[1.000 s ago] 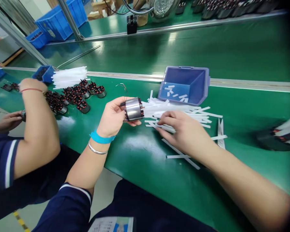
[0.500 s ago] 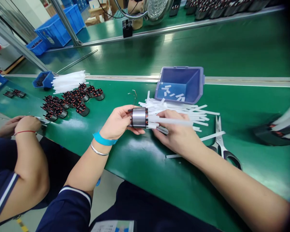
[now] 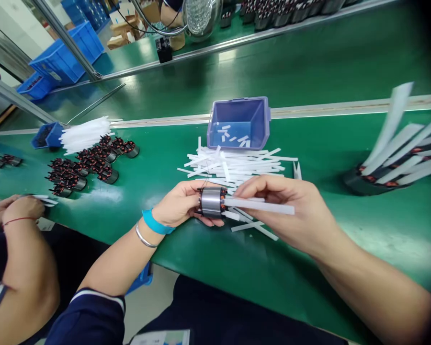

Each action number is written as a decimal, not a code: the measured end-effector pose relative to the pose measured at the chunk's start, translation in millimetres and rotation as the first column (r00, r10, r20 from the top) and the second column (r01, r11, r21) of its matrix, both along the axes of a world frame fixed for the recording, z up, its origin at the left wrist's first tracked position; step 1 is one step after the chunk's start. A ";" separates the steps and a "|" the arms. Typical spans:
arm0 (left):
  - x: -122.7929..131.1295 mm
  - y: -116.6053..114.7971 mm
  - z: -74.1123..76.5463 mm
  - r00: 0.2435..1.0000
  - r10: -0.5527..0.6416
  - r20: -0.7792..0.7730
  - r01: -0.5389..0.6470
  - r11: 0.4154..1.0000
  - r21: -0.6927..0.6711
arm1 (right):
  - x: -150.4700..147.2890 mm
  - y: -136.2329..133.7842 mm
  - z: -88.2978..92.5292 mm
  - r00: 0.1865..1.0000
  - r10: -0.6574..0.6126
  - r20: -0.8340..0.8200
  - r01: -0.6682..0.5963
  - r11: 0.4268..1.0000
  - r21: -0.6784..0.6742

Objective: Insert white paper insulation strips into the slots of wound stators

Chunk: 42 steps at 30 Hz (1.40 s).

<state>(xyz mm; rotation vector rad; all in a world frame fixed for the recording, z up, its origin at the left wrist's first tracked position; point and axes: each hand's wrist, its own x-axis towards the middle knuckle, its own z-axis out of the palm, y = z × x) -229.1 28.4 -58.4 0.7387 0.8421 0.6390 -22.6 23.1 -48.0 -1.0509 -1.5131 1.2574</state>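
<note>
My left hand grips a small metal stator with copper windings, held just above the green bench. My right hand pinches a long white strip whose left end sits in the stator's end. A loose heap of white strips lies right behind my hands. A purple bin with a few short white offcuts stands behind the heap.
A co-worker's hands work at the left edge, near a cluster of wound stators and a bundle of white strips. A stator with strips sticking out stands at the right. Scissor tips peek out behind my right hand.
My right hand picked a strip from the heap and brought it to the stator, where its end now sits. Both hands drew nearer to me. The co-worker's arm dropped to the bench edge.
</note>
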 end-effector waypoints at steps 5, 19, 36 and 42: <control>3.4 -1.2 2.0 0.999 -0.012 0.049 0.013 1.000 -0.021 | 1.5 2.9 -0.9 0.988 -0.063 0.139 0.060 0.998 0.019; 13.9 -14.6 -9.9 0.888 0.213 -0.408 0.048 0.839 0.542 | -5.7 1.2 -19.7 0.972 -0.022 0.234 0.021 1.000 0.004; 9.8 -16.2 -5.8 0.897 0.232 -0.376 0.099 0.723 0.684 | 2.4 1.2 -28.4 0.971 0.150 0.184 -0.161 0.986 0.044; 10.7 -14.0 -4.8 0.984 0.035 -0.176 0.048 0.895 0.443 | 8.8 5.2 -18.3 0.970 0.181 0.162 -0.186 0.982 0.018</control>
